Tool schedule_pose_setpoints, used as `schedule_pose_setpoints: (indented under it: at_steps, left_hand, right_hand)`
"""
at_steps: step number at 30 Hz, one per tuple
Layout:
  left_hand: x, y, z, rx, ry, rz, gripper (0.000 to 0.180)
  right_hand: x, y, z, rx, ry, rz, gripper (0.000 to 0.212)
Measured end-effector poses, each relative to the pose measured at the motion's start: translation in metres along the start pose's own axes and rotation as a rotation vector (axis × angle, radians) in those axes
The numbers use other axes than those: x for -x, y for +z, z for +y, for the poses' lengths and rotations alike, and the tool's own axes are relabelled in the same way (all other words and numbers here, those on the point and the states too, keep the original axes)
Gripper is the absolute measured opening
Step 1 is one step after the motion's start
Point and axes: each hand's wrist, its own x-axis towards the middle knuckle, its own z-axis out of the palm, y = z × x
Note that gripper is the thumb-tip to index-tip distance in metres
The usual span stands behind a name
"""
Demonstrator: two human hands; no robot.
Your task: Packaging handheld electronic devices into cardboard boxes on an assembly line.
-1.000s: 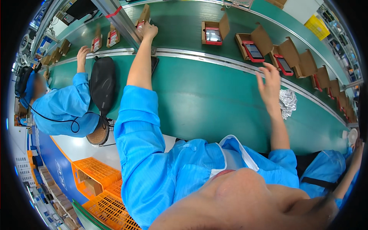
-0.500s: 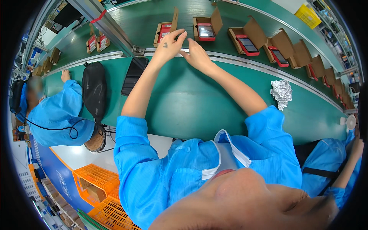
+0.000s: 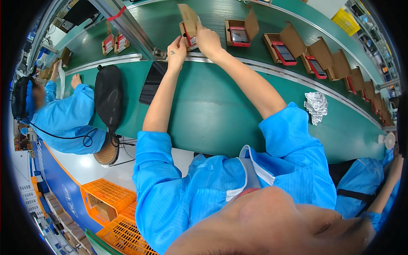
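Both my hands are at a small brown cardboard box [image 3: 183, 29] on the far side of the metal rail, its lid standing up. My left hand [image 3: 177, 53] has its fingers closed at the box's near left corner. At the right side, my right hand [image 3: 208, 41] grips the box by its lid edge, and its palm hides part of the box. A red item with a white label [image 3: 192, 41] shows inside. To the right, another open box [image 3: 251, 26] holds a red-framed handheld device [image 3: 239, 36] with its screen up.
Further open boxes with red devices [image 3: 284, 53] line the green belt to the right. On the green table lie a black pouch [image 3: 108, 95], a dark flat device [image 3: 153, 83] and a pile of silvery packets [image 3: 315, 107]. A metal post [image 3: 127, 29] stands left; a co-worker in blue [image 3: 70, 114] sits beyond.
My hands have parted and closed on the box. Its lid has swung leftward and the box looks turned. The co-worker at left now holds up a white strip.
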Motion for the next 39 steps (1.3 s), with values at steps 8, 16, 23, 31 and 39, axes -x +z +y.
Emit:
schedule_pose_setpoints:
  at_steps: [8, 16, 23, 31, 39]
  left_hand:
    - [0.015, -0.005, 0.013, 0.914, -0.128, -0.249, 0.043]
    - [0.023, -0.045, 0.014, 1.095, -0.369, -0.390, 0.061]
    - [0.016, -0.043, 0.032, 1.151, -0.227, -0.219, 0.054]
    - [0.029, -0.033, 0.055, 1.314, -0.275, -0.451, 0.051]
    - [0.040, 0.000, 0.075, 0.853, -0.313, -0.301, 0.044]
  right_hand:
    - [0.024, -0.004, -0.044, 0.213, -0.483, 0.168, 0.054]
    - [-0.015, -0.009, -0.010, -0.144, 0.070, 0.094, 0.027]
    - [-0.006, 0.019, 0.064, -0.433, 0.372, 0.021, 0.032]
    - [0.054, -0.030, 0.034, -0.472, 0.190, -0.013, 0.027]
    - [0.070, -0.066, 0.012, -0.186, -0.389, 0.326, 0.015]
